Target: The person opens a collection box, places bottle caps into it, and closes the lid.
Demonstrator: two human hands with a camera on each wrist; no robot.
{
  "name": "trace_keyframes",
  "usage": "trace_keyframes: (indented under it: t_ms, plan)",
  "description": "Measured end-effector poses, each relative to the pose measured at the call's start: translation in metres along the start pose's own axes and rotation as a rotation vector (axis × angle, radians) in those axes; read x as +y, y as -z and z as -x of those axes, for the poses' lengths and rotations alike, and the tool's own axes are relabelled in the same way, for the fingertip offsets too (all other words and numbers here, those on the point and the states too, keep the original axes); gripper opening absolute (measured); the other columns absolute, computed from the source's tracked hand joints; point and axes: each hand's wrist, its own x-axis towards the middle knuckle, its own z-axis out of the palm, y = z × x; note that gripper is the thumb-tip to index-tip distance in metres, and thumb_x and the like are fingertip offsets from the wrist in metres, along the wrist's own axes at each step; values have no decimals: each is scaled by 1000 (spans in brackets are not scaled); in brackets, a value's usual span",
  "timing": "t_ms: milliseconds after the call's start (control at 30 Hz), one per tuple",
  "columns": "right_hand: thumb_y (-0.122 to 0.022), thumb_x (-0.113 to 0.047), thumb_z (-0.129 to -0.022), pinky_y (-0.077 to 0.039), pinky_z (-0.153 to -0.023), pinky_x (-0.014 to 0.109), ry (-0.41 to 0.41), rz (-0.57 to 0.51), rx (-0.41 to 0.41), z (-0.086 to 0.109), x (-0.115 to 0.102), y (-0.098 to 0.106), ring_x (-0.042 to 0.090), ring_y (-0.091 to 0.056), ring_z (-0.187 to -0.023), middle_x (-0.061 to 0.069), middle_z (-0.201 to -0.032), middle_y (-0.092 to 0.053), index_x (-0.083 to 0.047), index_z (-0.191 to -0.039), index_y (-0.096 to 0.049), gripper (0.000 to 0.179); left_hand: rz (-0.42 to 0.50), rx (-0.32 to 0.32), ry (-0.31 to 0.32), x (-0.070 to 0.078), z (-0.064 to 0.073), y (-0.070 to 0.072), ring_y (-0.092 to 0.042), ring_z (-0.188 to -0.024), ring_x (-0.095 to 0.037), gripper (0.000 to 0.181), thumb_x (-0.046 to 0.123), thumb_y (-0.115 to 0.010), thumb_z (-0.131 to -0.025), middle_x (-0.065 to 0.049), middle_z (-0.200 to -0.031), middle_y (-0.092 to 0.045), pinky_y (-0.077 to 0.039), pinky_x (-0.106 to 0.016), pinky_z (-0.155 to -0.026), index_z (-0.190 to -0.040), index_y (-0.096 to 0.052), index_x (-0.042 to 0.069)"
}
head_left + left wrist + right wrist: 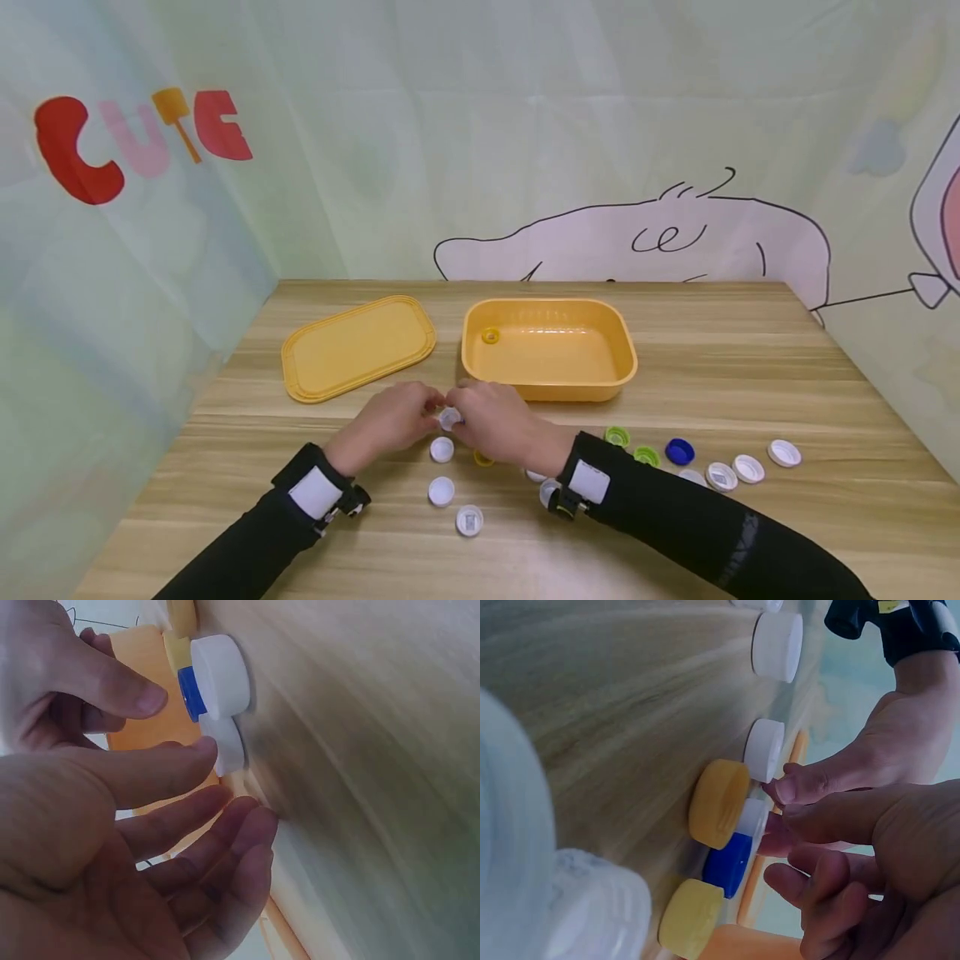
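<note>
A white bottle cap [450, 418] lies between the fingertips of both hands in front of the orange bin. My left hand [397, 417] reaches it from the left, its thumb [201, 752] right at the cap's side and its other fingers loosely bent. From the right comes my right hand [501, 419], thumb and fingertips close to the same cap, with no object showing in its grasp. A second white cap [442, 450] sits just nearer. Beneath the right hand, a yellow cap [483, 458] is partly hidden; a blue cap [728, 864] shows in the wrist views.
The orange bin [547, 392] holds one yellow ring-like cap [491, 335]. Its flat lid [360, 350] lies at the left. Green caps [617, 437], a dark blue cap [680, 452] and several white caps [747, 468] are scattered to the right. More white caps [469, 521] lie in front.
</note>
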Motion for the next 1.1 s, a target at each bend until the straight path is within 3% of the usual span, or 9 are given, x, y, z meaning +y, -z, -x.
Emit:
trace_keyframes:
  t_ms: [167, 400, 667, 767, 1100]
  plan:
    - [-77, -12, -87, -41, -49, 29, -34, -4, -19, -4, 1, -4, 14, -52, -60, -2, -75, -54, -8, -84, -72, 7, -16, 17, -2, 1, 0, -1, -56, -79, -17, 25, 10, -76, -89, -3, -89, -66, -50, -36, -72, -113, -74, 4]
    - [-76, -14, -88, -42, -48, 31, -54, 6, -25, -7, 2, -9, 13, -52, -60, -2, -70, -53, -13, -72, -65, 19, -38, 31, -9, 1, 0, -2, -58, -81, -18, 22, 8, -76, -87, -3, -90, -67, -51, -39, -71, -109, -76, 6]
    - [-77, -13, -87, -45, -49, 33, -64, 28, -28, -8, 1, -12, 15, -55, -61, -1, -71, -56, -12, -76, -68, 14, -54, 41, -11, 3, 0, -3, -55, -73, -18, 5, 13, -77, -88, -1, -82, -62, -47, -36, -62, -91, -74, 10]
    - [-77, -12, -87, -46, -49, 34, -65, 36, -30, -9, 0, -13, 15, -55, -61, 0, -72, -57, -11, -77, -69, 13, -48, 35, -3, 3, 0, -3, -52, -68, -17, 9, 15, -76, -90, 0, -77, -58, -43, -33, -58, -83, -71, 12]
    - [-79, -19, -87, -46, -52, 32, -84, 16, -40, -13, 2, -19, 13, -55, -63, -2, -73, -55, -12, -79, -68, 16, -28, 24, 9, -2, 0, -5, -51, -68, -16, 7, 14, -75, -91, 2, -75, -56, -41, -31, -59, -87, -71, 10]
